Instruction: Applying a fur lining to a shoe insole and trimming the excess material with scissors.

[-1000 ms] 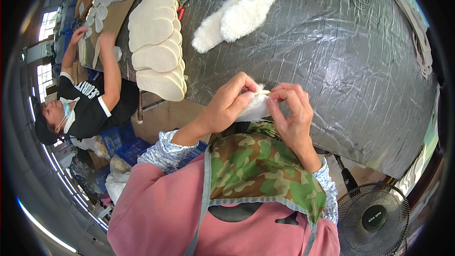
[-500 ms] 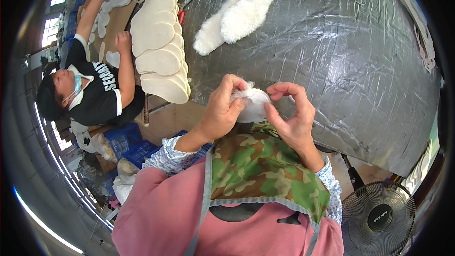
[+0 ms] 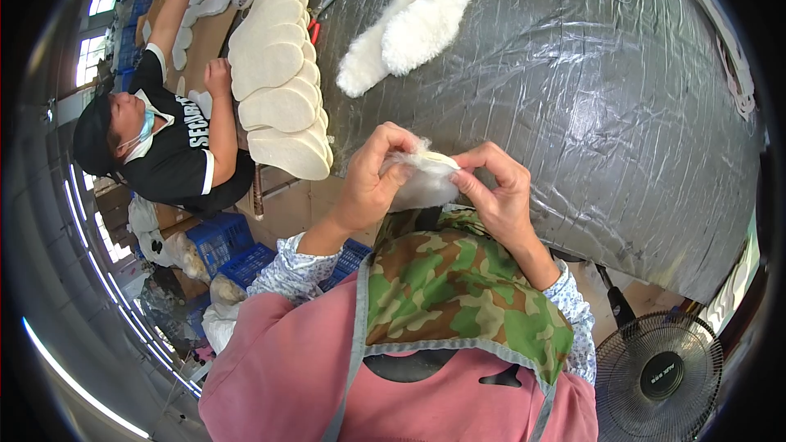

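Both my hands hold one white fleecy insole (image 3: 426,182) close to my chest, above a camouflage apron. My left hand (image 3: 372,176) pinches its left end between thumb and fingers. My right hand (image 3: 498,188) grips its right end with the fingertips. Two more fleecy white insoles (image 3: 413,23) lie side by side further out on the table covered in grey shiny plastic sheet (image 3: 589,106).
A fanned stack of flat cream insole blanks (image 3: 280,86) lies along the table's left edge, red-handled scissors (image 3: 318,18) beside it. A person in a black shirt (image 3: 176,143) leans on the neighbouring bench at left. Blue crates (image 3: 233,250) stand below. A floor fan (image 3: 659,376) is at lower right.
My hands stay on the fleecy insole, with the fingers shifted slightly along its edge. The person at left has risen and reached an arm further up the bench.
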`<state>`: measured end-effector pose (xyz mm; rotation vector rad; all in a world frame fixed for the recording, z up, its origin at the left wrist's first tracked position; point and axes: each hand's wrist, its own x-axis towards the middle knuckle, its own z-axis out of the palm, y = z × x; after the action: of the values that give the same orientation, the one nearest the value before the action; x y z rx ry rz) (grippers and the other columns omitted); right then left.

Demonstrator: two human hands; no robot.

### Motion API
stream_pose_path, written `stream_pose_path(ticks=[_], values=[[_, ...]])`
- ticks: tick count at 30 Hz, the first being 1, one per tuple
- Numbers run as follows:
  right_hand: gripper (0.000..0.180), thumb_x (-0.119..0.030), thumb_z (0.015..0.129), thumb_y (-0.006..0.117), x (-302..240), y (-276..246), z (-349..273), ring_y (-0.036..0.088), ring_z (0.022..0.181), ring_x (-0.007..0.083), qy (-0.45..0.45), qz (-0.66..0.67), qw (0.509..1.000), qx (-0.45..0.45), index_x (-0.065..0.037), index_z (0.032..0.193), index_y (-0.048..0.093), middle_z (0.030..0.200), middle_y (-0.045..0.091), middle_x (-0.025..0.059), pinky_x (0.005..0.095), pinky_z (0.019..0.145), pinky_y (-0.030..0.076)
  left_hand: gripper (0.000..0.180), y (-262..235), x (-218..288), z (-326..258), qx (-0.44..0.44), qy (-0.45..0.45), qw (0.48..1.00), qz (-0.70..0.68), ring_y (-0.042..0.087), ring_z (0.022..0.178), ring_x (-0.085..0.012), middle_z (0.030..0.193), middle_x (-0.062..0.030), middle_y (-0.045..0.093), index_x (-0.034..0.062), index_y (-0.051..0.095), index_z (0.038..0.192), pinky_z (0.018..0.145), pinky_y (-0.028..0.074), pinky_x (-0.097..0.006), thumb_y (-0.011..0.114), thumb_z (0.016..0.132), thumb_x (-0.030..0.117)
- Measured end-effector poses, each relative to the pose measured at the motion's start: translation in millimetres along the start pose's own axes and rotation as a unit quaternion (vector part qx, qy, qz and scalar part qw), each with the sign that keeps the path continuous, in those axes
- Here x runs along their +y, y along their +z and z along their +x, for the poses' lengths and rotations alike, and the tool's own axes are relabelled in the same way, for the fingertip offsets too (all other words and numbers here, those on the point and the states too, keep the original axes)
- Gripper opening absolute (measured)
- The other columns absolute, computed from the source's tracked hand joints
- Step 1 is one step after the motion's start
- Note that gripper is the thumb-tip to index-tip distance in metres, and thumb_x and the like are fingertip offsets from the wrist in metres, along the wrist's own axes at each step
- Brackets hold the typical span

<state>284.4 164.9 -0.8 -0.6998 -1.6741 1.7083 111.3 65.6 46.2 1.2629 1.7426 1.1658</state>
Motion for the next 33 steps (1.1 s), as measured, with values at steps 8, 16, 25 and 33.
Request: stream_pose_path(ticks=[8, 16, 25, 33], values=[[0.02, -0.005, 0.087, 0.066, 27, -15, 3, 0.058, 0.089, 0.0106, 0.102, 0.126, 0.986, -0.03, 0.002, 0.106, 0.065, 0.095, 0.065, 0.0037, 0.0256, 0.082, 0.046, 0.032, 16, 3, 32, -0.108, 0.005, 0.993, 0.048, 0.053, 0.095, -0.0162, 0.103, -0.0077, 0.05, 0.0029, 0.045, 0.116, 0.087, 0.044, -0.031, 0.057, 0.086, 0.003], [0.021, -0.001, 0.086, 0.056, 64, -72, -11, 0.061, 0.09, 0.0104, 0.167, 0.28, 0.932, 0.158, -0.001, 0.106, 0.061, 0.099, 0.067, 0.0041, 0.0253, 0.085, 0.046, 0.042, 7, -54, 25, -0.226, -0.072, 0.969, 0.073, 0.057, 0.113, -0.0309, 0.12, -0.017, 0.056, 0.0012, 0.05, 0.121, 0.096, 0.045, -0.039, 0.057, 0.08, -0.001], [0.049, -0.003, 0.062, 0.069, 17, -77, -13, 0.059, 0.099, 0.0215, 0.064, -0.177, 0.981, -0.041, -0.006, 0.111, 0.061, 0.105, 0.063, 0.0083, 0.034, 0.093, 0.042, 0.026, 28, -49, 12, -0.078, 0.148, 0.947, 0.272, 0.054, 0.088, -0.0331, 0.095, -0.0132, 0.054, 0.0024, 0.059, 0.099, 0.077, 0.042, -0.041, 0.054, 0.075, -0.006], [0.037, 0.001, 0.062, 0.063, 44, -67, -13, 0.059, 0.099, 0.0211, -0.221, -0.443, 0.866, 0.068, -0.014, 0.095, 0.071, 0.099, 0.065, -0.0006, 0.041, 0.095, 0.039, 0.036, 43, -60, -1, 0.043, 0.254, 0.905, 0.337, 0.054, 0.1, -0.0254, 0.103, -0.0082, 0.055, 0.0065, 0.063, 0.109, 0.088, 0.038, -0.039, 0.058, 0.075, -0.001]])
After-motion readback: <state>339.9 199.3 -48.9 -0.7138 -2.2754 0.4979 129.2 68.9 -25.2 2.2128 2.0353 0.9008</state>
